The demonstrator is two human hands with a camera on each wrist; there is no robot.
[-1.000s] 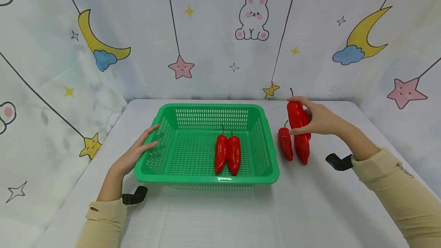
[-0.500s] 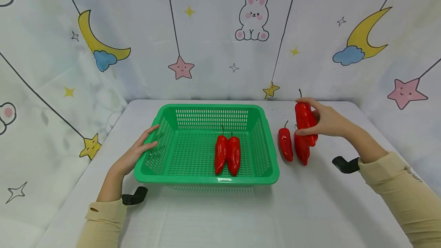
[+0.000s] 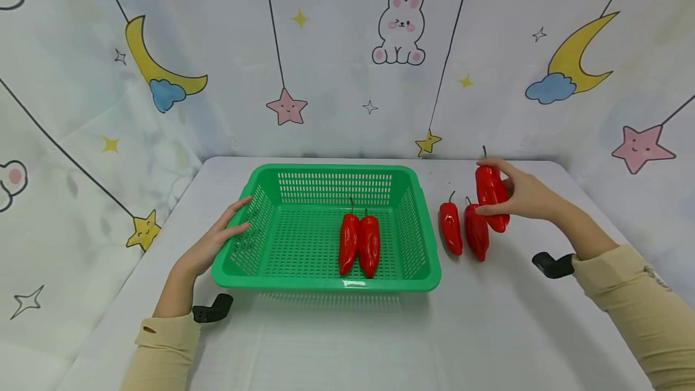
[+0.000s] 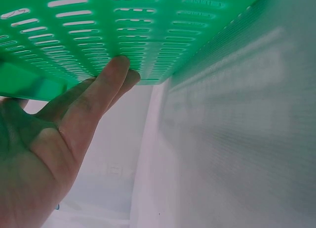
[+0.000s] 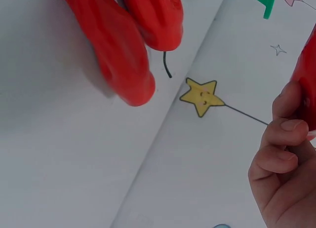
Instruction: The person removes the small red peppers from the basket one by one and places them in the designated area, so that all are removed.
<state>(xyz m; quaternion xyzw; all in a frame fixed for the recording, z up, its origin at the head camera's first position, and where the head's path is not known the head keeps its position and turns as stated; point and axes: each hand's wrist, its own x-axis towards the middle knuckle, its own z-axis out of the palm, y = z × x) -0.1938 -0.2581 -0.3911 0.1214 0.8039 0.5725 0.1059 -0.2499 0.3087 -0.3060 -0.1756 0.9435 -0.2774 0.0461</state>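
My right hand (image 3: pixel 521 192) holds a red chili pepper (image 3: pixel 491 189) by its side, stem up, between thumb and fingers. The same pepper (image 5: pixel 308 85) shows at the right edge of the right wrist view, with curled fingers against it. Two more red peppers lie side by side on the table just left of this hand, a left one (image 3: pixel 450 228) and a right one (image 3: pixel 475 234). My left hand (image 3: pixel 209 240) grips the left rim of a green plastic basket (image 3: pixel 326 284). Its fingers (image 4: pixel 106 85) lie against the slotted outer wall in the left wrist view.
Inside the basket, right of its middle, lie two red peppers (image 3: pixel 359 246) next to each other. A white-covered table (image 3: pixel 326 343) carries everything. Behind it hangs a white backdrop (image 3: pixel 336 47) printed with stars, moons and a bunny.
My right hand has moved right and slightly down with its pepper, away from the two peppers on the table, and the right one is now more exposed. The left hand and basket stay in place.
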